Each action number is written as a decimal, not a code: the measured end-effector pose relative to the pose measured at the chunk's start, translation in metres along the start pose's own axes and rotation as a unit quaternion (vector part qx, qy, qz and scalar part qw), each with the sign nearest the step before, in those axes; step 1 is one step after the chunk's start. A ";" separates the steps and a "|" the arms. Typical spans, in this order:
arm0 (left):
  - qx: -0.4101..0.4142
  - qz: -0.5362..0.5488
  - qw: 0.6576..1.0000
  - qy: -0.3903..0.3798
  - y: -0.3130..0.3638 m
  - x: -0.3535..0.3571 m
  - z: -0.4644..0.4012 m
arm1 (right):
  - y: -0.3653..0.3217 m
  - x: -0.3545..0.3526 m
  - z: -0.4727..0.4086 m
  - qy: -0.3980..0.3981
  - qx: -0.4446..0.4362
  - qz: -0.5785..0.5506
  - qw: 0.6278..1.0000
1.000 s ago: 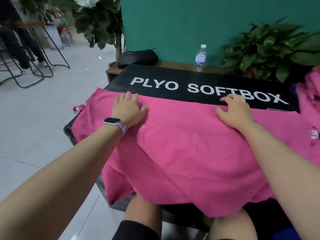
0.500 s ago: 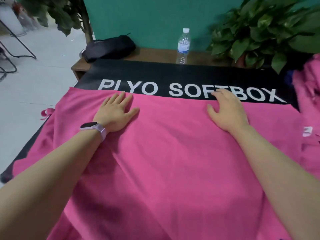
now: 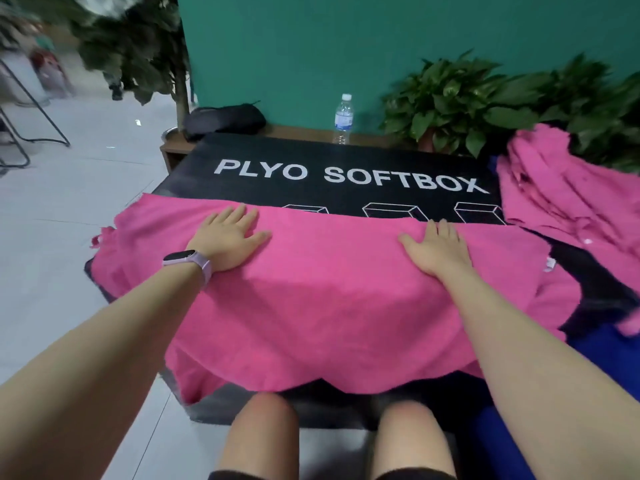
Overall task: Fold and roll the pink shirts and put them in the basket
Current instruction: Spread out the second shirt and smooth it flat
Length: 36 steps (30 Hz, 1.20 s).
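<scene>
Both hands, left hand [image 3: 230, 239] and right hand [image 3: 438, 249], press flat, fingers straight, near the pink shirt's [image 3: 329, 306] far edge; its near edge overhangs the worktop [image 3: 346, 174].

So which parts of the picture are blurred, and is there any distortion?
Head view: the top left corner, around the tree, is smeared by motion; the shirt, both hands and the box lettering are sharp; the wide lens stretches the forearms at the bottom edge.

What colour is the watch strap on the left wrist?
Pale lilac, with a black screen, seen in the head view: watch just behind the left hand.
</scene>
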<state>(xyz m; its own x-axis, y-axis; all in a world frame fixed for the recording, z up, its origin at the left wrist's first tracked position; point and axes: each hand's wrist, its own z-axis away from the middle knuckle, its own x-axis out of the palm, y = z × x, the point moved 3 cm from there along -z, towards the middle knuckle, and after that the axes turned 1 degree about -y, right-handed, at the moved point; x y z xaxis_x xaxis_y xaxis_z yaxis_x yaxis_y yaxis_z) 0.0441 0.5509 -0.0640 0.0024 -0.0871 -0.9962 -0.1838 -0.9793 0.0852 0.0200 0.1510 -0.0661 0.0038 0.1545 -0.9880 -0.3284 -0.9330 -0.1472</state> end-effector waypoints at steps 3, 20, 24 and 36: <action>-0.001 -0.002 1.000 0.027 0.003 0.002 0.037 | 0.005 -0.001 0.034 0.010 -0.006 0.003 1.000; 0.001 0.006 0.999 -0.051 0.007 -0.003 0.053 | 0.024 0.001 0.054 -0.031 -0.031 0.029 0.999; -0.027 0.095 0.993 0.072 0.002 -0.011 0.028 | 0.024 -0.001 0.038 0.066 -0.087 -0.003 0.994; 0.074 0.084 0.981 0.158 -0.012 -0.022 0.005 | 0.038 -0.033 0.012 0.174 -0.232 -0.026 0.957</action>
<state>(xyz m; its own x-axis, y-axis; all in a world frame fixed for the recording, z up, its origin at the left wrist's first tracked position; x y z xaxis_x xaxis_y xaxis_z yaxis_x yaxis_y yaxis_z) 0.0414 0.5656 -0.0431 0.2609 -0.3197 -0.9109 -0.3489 -0.9110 0.2198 -0.0038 0.1147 -0.0388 0.3502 0.1624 -0.9225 0.1346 -0.9834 -0.1220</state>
